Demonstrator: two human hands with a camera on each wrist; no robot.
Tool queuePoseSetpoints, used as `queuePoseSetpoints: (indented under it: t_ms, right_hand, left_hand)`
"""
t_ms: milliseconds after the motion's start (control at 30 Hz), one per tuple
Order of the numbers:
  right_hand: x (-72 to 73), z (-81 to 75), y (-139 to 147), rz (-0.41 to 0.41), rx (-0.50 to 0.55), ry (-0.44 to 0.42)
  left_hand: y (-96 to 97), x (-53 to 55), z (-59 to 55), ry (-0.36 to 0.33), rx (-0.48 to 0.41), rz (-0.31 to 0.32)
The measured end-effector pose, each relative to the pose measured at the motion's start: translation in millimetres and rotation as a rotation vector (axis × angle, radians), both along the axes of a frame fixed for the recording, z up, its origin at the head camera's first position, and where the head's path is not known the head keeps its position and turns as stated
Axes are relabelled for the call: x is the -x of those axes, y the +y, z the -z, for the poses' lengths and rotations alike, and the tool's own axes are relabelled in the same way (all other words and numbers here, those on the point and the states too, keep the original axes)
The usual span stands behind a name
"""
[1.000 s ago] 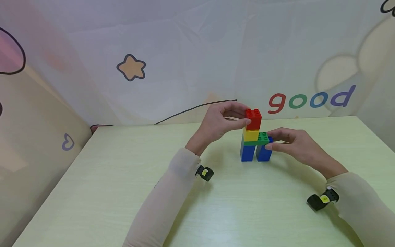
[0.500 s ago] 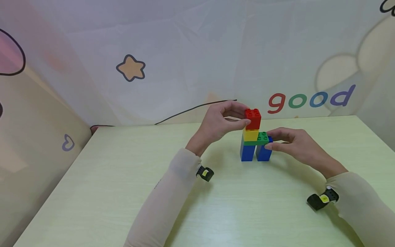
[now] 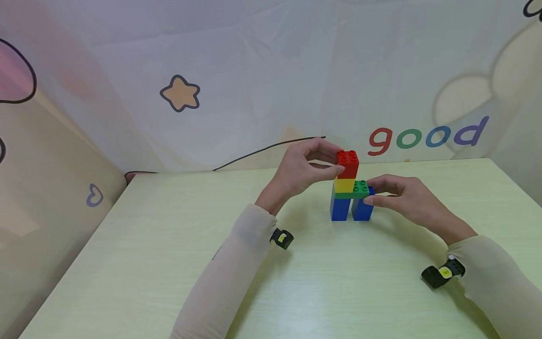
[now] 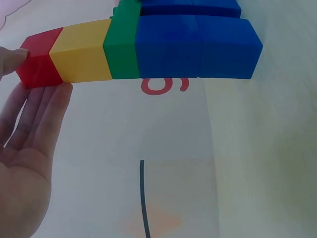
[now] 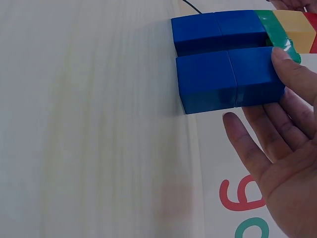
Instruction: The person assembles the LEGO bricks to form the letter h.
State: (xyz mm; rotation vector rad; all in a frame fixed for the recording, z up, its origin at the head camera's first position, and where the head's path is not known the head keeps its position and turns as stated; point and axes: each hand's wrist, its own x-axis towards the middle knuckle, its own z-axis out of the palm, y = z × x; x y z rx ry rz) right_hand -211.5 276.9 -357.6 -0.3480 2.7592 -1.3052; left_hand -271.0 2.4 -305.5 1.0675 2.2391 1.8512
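Observation:
A small structure of toy building blocks stands on the table. Two blue block columns, the left one [image 3: 340,210] and the right one [image 3: 361,211], carry a flat green block [image 3: 361,189] laid across them. On its left end sits a yellow block [image 3: 345,186], topped by a red block [image 3: 348,165]. My left hand [image 3: 298,165] pinches the red block between thumb and fingers. With its thumb on the near side and fingers behind, my right hand [image 3: 406,197] pinches the upper blue block [image 5: 258,77] of the right column, just under the green block.
The pale wooden table [image 3: 190,263] reaches back to a printed cloth backdrop [image 3: 262,84], which rises right behind the structure. Black wrist cameras hang at both sleeves, the left one [image 3: 282,238] and the right one [image 3: 436,277] low over the table.

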Motion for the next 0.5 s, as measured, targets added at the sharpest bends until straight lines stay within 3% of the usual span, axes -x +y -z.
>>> queuePoseSetpoints:
  t_ms: [500]
  right_hand:
    - [0.6, 2.7, 0.3, 0.002, -0.007, 0.003]
  left_hand:
    - [-0.9, -2.3, 0.8, -0.001, 0.011, -0.006]
